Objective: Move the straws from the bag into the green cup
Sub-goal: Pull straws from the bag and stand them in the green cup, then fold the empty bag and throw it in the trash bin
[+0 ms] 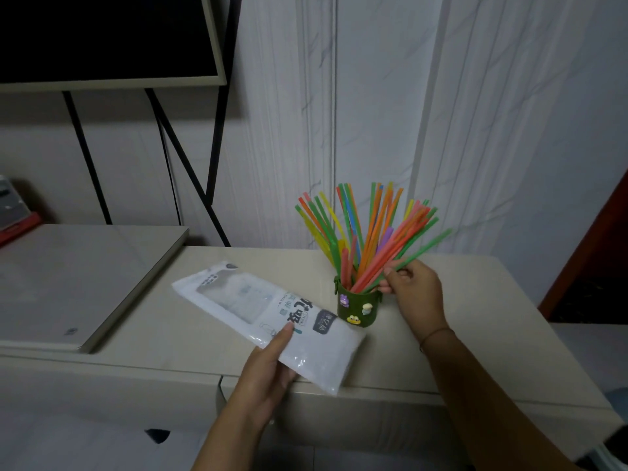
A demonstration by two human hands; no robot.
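Note:
A small green cup (357,309) with cartoon stickers stands on the beige cabinet top (441,351). Many coloured straws (370,229) fan out of it. My right hand (413,288) is just right of the cup, fingers pinched on a few straws whose lower ends sit in the cup. A flat white plastic bag (272,317) with printed text lies left of the cup, reaching the cabinet's front edge. My left hand (268,372) grips its near end, thumb on top. No straws show inside the bag.
A raised beige slab (85,283) covers the cabinet's left part. Behind it stand black metal legs (190,158) under a dark framed screen (102,39). A red-edged object (17,222) is at far left. The white marbled wall runs close behind the cup.

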